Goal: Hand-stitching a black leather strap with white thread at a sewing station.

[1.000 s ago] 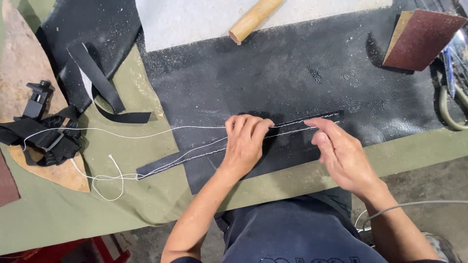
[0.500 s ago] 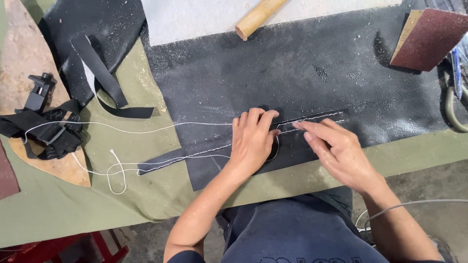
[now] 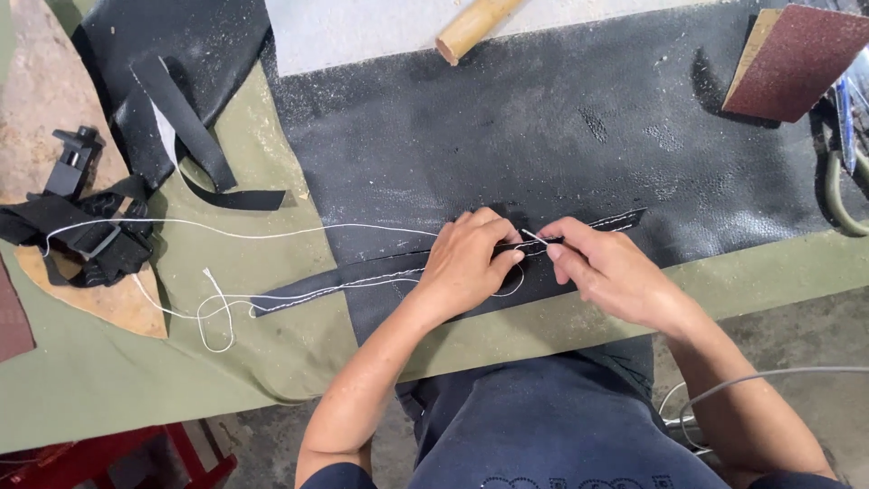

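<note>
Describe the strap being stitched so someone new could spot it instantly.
Start at the big black leather sheet covering the bench. Along its near edge lies a long narrow black strap, pinned under the left hand and right hand. Unlike the loose strips upper left, it carries white stitching.

bare black leather sheet [image 3: 561, 136] beyond; wooden handle [image 3: 472, 25], sanding block [image 3: 797, 62] farther
</note>
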